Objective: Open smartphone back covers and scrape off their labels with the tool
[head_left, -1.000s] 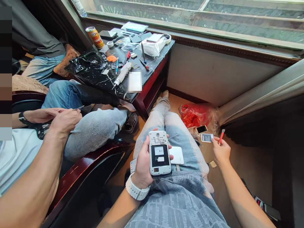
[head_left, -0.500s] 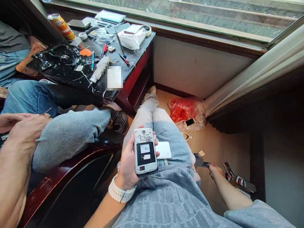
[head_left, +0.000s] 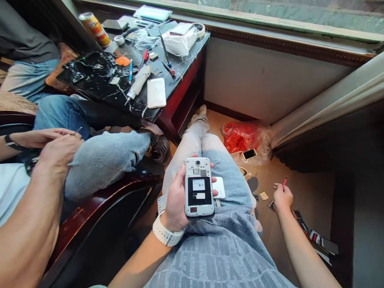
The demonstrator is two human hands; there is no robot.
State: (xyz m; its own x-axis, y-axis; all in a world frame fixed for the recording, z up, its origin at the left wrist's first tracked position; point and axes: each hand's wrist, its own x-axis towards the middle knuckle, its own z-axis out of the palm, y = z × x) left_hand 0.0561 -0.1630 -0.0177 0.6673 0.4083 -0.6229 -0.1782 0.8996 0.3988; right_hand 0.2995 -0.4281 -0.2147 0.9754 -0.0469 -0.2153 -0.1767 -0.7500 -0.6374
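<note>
Behind a black, white-veined tabletop [head_left: 102, 89], a wide window [head_left: 285, 18] is letting in daylight. Across the tabletop, at upper left, an orange can [head_left: 95, 29], a blue pen [head_left: 131, 71], a white tool with a thin tip [head_left: 139, 82] and many small parts are lying scattered, and a white device [head_left: 156, 93] is resting near the front corner.

I am sitting with my legs in pale jeans [head_left: 229, 164] stretching towards the window. Over my lap, near the middle of the view, my left hand [head_left: 176, 202] is holding an opened phone [head_left: 198, 192], its inner side facing up and its dark battery bay showing. The fingers are wrapping around its back, thumb on one edge and fingertips on the other. Just beyond it, a flat white piece [head_left: 220, 188] is lying on my thigh, partly hidden by those fingers.

Well out to the right, my right hand [head_left: 283, 196] is hanging over the wooden floor [head_left: 315, 200], its fingers closing around a red stick [head_left: 285, 183] that is poking up. A tan square [head_left: 264, 195] and a dark flat piece [head_left: 272, 205] are lying near that hand. Farther off, a dark-screened phone [head_left: 249, 154] is lying by a red plastic bag [head_left: 235, 136]. On my left, a co-worker's hands [head_left: 60, 146] are holding something thin.
</note>
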